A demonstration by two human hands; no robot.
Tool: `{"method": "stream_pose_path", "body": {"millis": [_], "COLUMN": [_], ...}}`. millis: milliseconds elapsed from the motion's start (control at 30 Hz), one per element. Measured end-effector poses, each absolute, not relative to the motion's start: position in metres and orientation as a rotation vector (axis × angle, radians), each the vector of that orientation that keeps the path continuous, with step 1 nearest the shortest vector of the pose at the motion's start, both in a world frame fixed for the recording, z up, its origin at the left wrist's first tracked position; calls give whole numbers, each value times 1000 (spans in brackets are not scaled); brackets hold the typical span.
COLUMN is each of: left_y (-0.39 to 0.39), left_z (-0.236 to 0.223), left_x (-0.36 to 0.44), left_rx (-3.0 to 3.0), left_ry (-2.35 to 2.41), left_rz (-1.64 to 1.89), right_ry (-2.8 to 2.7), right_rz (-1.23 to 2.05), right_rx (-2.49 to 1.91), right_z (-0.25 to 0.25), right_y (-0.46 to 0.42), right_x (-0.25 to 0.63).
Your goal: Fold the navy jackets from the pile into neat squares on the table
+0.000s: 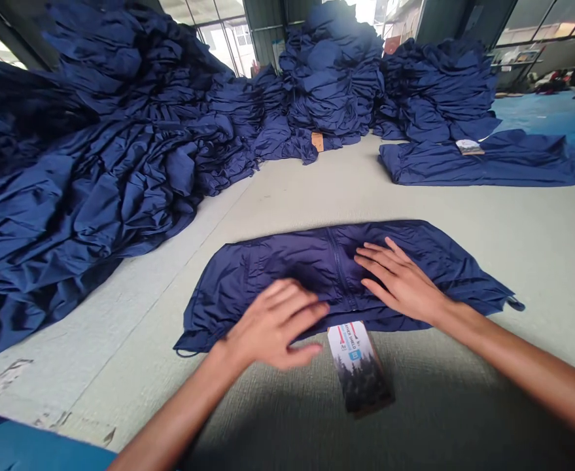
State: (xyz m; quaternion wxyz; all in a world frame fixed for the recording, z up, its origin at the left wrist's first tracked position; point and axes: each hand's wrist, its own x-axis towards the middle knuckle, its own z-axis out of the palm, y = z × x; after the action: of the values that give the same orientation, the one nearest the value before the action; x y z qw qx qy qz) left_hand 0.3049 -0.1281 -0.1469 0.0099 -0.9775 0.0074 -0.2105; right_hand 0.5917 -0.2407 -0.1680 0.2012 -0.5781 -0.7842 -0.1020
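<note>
Pale tabletop point(311, 190) holds a folded navy-blue zippered garment point(297, 258). Flat and released, the right hand point(405, 281) touches its right half; the left hand point(280, 320), loosely curled and empty, is at its near edge, beside a rectangular printed card tag point(358, 369).

"How does the folded garment point(292, 258) look?"
"Thin, creased cloth, faintly glossy."
"And the tag point(358, 369)?"
"Smooth printed card."
"The worktop point(297, 193)?"
"Matt, finely rough, scuffed at its near left edge."
"And the heaps point(336, 72) toward its far edge?"
"Crumpled cloth with a soft sheen."
</note>
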Motion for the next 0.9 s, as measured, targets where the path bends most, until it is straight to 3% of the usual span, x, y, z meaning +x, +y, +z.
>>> {"method": "stream_pose_path", "body": {"millis": [133, 367, 733, 900], "left_y": [-163, -170, -185, -190], "left_z": [-151, -160, -165, -163], "left_x": [319, 326, 327, 330], "left_rx": [-3004, -2936, -2902, -3047], "left_ry": [390, 294, 283, 387], "left_rz": [-512, -492, -978, -957], "right_ry": [-2242, -2239, -2356, -2307], "right_rz": [-273, -165, -204, -148], "right_rx": [-1340, -1390, -1245, -1148], "right_z": [-169, -191, -183, -175], "right_y": [-282, -304, -303, -305], "right_x": [573, 564, 561, 548]}}
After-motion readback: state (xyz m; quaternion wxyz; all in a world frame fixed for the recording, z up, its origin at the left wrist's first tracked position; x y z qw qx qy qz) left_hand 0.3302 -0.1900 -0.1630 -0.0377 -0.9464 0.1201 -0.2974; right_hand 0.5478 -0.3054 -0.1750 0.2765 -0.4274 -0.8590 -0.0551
